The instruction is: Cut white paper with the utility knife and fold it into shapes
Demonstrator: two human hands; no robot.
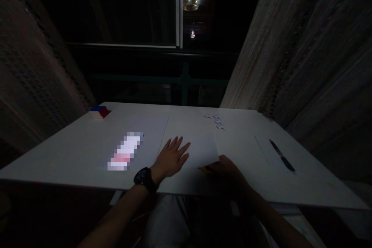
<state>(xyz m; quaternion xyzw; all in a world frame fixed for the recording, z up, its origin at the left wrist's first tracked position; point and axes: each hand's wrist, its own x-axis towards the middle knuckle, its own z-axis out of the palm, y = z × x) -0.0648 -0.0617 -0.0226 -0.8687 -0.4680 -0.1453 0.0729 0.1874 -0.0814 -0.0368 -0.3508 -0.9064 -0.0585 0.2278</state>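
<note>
Ideally press L hand (171, 158) flat & open on the sheet (203, 148), R hand (226, 167) pinching its near corner, lifting slow w/o skidding across counter (72, 151).

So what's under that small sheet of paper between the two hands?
Mostly white table. A small yellowish thing peeks from beneath the sheet by the right hand, too dark to identify. The left hand lies flat at its left edge. Anything else beneath is covered.
</note>
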